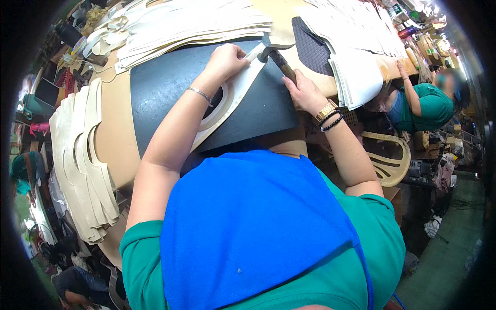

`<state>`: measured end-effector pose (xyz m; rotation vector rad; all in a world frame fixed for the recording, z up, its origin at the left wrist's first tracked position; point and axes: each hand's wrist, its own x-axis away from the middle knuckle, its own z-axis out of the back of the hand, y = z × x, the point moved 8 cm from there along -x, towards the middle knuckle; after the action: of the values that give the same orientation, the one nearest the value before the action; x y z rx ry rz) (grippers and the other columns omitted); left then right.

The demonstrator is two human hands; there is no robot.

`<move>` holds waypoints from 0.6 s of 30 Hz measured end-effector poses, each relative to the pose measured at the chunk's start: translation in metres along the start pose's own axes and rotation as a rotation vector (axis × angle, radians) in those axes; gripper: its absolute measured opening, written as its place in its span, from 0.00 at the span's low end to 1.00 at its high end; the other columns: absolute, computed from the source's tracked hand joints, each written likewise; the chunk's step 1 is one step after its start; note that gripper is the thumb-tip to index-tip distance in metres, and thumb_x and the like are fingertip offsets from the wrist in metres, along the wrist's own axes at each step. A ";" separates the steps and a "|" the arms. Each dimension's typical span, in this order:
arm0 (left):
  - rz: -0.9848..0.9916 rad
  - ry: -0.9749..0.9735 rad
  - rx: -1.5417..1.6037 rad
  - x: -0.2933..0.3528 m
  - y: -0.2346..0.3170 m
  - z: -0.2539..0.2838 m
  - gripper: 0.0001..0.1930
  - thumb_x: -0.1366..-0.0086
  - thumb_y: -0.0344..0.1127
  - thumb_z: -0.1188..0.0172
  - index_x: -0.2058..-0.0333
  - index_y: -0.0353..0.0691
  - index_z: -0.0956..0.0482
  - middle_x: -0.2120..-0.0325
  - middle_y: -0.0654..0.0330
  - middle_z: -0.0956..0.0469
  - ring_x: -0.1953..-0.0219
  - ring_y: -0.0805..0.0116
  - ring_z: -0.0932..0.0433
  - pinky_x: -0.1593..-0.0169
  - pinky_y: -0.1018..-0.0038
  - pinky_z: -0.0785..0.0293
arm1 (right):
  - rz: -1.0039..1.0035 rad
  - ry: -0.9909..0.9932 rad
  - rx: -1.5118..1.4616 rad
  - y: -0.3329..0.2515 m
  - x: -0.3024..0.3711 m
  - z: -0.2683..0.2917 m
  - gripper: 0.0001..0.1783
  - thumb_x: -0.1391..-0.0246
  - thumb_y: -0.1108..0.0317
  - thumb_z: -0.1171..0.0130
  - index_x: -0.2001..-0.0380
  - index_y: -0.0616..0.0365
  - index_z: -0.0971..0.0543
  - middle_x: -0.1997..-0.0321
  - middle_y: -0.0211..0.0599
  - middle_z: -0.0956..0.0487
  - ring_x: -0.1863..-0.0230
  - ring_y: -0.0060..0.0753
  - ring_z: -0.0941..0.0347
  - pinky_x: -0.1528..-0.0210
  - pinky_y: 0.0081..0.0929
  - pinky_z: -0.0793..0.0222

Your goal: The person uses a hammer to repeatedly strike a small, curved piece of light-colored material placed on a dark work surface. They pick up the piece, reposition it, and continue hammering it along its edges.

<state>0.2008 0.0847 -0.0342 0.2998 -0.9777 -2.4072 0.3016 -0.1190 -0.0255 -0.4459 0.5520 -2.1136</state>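
Note:
My right hand (306,93) is wrapped round the wooden handle of a hammer (283,64). The hammer's dark metal head lies over the far end of a curved, cream-coloured strip (238,90), at or just above it; I cannot tell if they touch. My left hand (226,62) pinches the edge of that strip close to the hammer head. Beneath the strip is a black flat board (165,85) on the table. The strip curves back toward me, partly hidden behind my left forearm.
Stacked cream sheets (196,23) stand behind the board, and white sheets (356,77) at the right. Curved cut pieces (82,160) hang over the table's left edge. A dark textured pad (311,46) lies far right. A co-worker (429,106) sits beyond a plastic chair (387,160).

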 end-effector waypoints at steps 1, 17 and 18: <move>-0.009 0.009 0.010 0.004 0.000 0.001 0.15 0.43 0.41 0.36 0.61 0.40 0.14 0.69 0.50 0.16 0.66 0.57 0.16 0.56 0.66 0.22 | 0.000 0.009 0.005 0.001 0.001 0.000 0.25 0.35 0.49 0.51 0.58 0.65 0.30 0.70 0.63 0.22 0.63 0.65 0.23 0.57 0.51 0.29; -0.194 0.017 -0.312 0.028 0.013 -0.008 0.12 0.39 0.34 0.45 0.61 0.38 0.16 0.60 0.51 0.21 0.58 0.53 0.20 0.54 0.61 0.22 | 0.140 0.032 0.292 -0.045 -0.018 0.008 0.20 0.35 0.53 0.49 0.60 0.63 0.30 0.69 0.60 0.22 0.64 0.62 0.23 0.61 0.48 0.27; -0.113 -0.038 -0.160 0.037 0.013 0.003 0.11 0.40 0.34 0.44 0.62 0.38 0.15 0.60 0.50 0.21 0.59 0.52 0.20 0.54 0.61 0.22 | 0.144 0.031 0.296 -0.044 -0.019 0.011 0.20 0.35 0.53 0.49 0.60 0.63 0.30 0.69 0.60 0.22 0.64 0.62 0.23 0.61 0.48 0.27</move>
<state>0.1737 0.0591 -0.0231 0.2586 -0.7969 -2.5844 0.2880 -0.0829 0.0048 -0.1998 0.2726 -2.0237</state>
